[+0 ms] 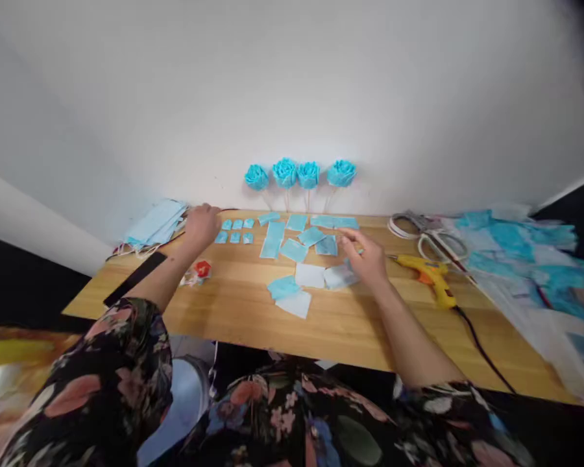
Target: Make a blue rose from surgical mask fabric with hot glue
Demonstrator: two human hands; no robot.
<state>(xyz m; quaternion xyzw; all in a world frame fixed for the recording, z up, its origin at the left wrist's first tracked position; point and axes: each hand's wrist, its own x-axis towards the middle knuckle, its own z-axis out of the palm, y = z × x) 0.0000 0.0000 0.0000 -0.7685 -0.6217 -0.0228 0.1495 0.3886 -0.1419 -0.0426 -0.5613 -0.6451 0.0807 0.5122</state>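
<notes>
My left hand (203, 226) rests at the table's back left, between the stack of blue masks and several small folded blue pieces (237, 224). Its fingers are curled; whatever they hold, if anything, is hidden. My right hand (368, 258) hovers over the right side of the cut pieces, thumb and forefinger apart, with nothing visible between them. Closest to its fingertips lies a blue square (326, 245). A long blue strip (334, 222) is just behind. Other flat pieces include a blue rectangle (273, 240) and a white piece (310, 275).
Blue fabric roses (285, 174) on sticks lean against the wall. Blue masks (156, 224) and a dark flat object (135, 279) lie left. A red-topped item (202, 269) sits near my left forearm. Right: a yellow glue gun (431, 275) with cord, white-handled scissors (442, 245), blue scraps (555, 272).
</notes>
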